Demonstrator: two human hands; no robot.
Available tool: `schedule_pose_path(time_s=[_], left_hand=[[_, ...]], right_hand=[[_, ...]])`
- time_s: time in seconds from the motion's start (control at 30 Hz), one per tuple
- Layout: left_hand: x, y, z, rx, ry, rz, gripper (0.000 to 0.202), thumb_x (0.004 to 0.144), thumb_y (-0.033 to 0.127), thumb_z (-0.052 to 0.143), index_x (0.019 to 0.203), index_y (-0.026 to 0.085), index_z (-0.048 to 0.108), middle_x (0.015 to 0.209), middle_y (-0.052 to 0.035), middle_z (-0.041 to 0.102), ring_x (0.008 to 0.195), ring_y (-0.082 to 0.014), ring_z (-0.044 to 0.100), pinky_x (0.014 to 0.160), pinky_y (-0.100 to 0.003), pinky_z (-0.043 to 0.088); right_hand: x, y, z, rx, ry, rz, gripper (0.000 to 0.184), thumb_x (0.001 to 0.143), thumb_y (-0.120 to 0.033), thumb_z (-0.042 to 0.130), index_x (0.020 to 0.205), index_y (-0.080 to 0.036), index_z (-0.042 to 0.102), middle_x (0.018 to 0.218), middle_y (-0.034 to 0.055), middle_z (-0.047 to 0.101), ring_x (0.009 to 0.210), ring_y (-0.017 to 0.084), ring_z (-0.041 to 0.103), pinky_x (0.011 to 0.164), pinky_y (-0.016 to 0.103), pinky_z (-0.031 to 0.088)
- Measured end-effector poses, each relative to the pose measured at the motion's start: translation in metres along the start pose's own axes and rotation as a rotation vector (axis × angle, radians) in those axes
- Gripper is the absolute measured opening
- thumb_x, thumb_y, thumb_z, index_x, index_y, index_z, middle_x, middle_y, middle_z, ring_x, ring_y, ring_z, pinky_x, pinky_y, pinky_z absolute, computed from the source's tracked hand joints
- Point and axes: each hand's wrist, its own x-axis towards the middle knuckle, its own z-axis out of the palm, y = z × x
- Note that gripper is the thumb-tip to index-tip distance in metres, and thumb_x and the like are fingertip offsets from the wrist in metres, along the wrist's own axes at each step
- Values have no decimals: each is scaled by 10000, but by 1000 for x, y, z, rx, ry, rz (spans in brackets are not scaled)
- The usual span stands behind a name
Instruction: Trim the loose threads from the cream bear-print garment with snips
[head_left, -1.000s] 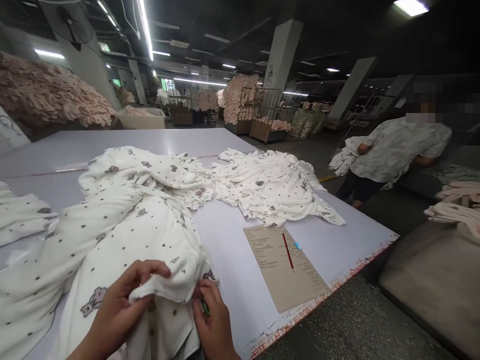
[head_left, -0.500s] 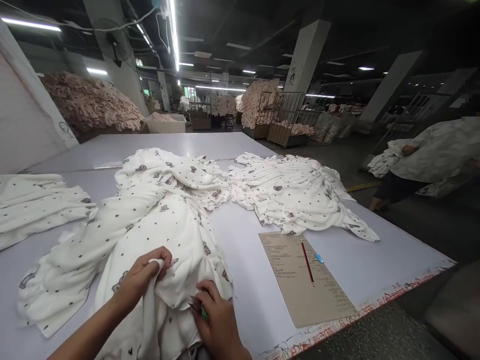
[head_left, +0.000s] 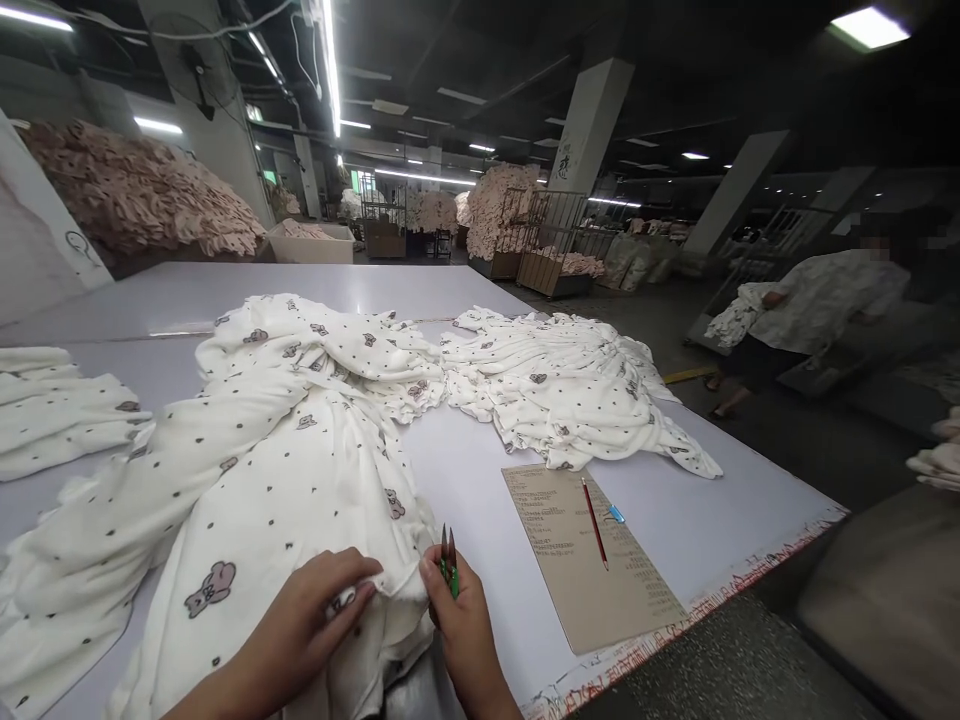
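Note:
A white fleecy garment [head_left: 292, 500] printed with small bears and dots lies spread in front of me. My left hand [head_left: 307, 610] is closed on a fold of it near the lower edge. In my right hand [head_left: 469, 625] are small thread snips [head_left: 449, 560] with green handles, their dark blades pointing up. The right thumb and forefinger also meet the edge of the garment, and the cloth is stretched between the two hands.
More of the printed cloth [head_left: 570, 380] lies to the right and at the far left [head_left: 60, 410]. Brown card [head_left: 540, 580] with writing holds a red pencil [head_left: 595, 525] and a blue cap-like piece [head_left: 616, 513]. Beyond the table [head_left: 420, 280], a person [head_left: 806, 310] carries cloth past wire carts [head_left: 551, 240].
My left hand has shifted down and right along the garment. My right hand has turned so the snips point up. The view has swung right, and the person is farther off.

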Motion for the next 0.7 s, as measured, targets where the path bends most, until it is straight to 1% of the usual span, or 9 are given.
schedule_pose_path(time_s=[0.1, 0.17, 0.23, 0.3, 0.4, 0.5, 0.6, 0.7], left_hand=[[3, 9, -3, -55, 6, -24, 200, 921, 319, 416, 943, 246, 600, 830, 4, 656, 761, -148, 615, 691, -220, 460], [4, 14, -5, -102, 5, -46, 209, 929, 324, 398, 927, 251, 594, 828, 18, 656, 762, -131, 619, 683, -190, 462], [4, 17, -5, -148, 5, -73, 209, 929, 330, 401, 923, 251, 594, 853, 23, 667, 800, -127, 628, 707, -175, 467], [4, 16, -3, -185, 11, -100, 216, 925, 342, 407, 921, 245, 599, 869, 21, 676, 835, -133, 634, 746, -172, 471], [2, 12, -1, -222, 24, -138, 224, 915, 359, 427, 921, 238, 616, 890, 17, 688, 878, -141, 640, 783, -167, 473], [1, 9, 0, -241, 37, -163, 222, 904, 359, 447, 933, 238, 631, 927, 15, 701, 911, -149, 641, 803, -164, 473], [2, 11, 0, -252, 33, -169, 225, 902, 356, 447, 931, 236, 635, 924, 12, 704, 910, -156, 643, 798, -172, 479], [3, 14, -1, -260, 14, -161, 240, 903, 364, 438, 903, 229, 636, 890, 6, 702, 880, -163, 644, 770, -185, 485]], right_hand=[[-9, -5, 4, 2, 72, -3, 198, 882, -394, 513, 911, -199, 515, 825, 2, 505, 768, 155, 519, 693, 230, 423], [-17, -8, 4, -23, 89, -73, 196, 902, -397, 471, 942, -217, 535, 854, 10, 541, 797, 163, 547, 707, 225, 427], [-26, -7, 4, -89, 42, -161, 222, 911, -393, 433, 910, -220, 572, 819, 13, 587, 768, 169, 574, 690, 222, 431], [-32, -3, 2, -212, -25, -208, 230, 885, -398, 460, 908, -213, 595, 790, 18, 630, 724, 177, 599, 647, 220, 433], [-37, 4, 0, -462, -31, -212, 242, 869, -395, 489, 971, -204, 596, 789, 22, 677, 687, 195, 638, 600, 225, 426], [-37, 5, -1, -663, -43, -245, 206, 890, -363, 455, 920, -212, 593, 743, 16, 684, 647, 209, 652, 562, 237, 396], [-36, 4, 1, -733, -78, -290, 201, 891, -354, 446, 859, -213, 585, 679, 14, 664, 603, 213, 644, 527, 248, 361], [-35, 5, 8, -713, -47, -306, 232, 899, -390, 450, 848, -213, 590, 658, 20, 663, 587, 222, 647, 521, 255, 348]])
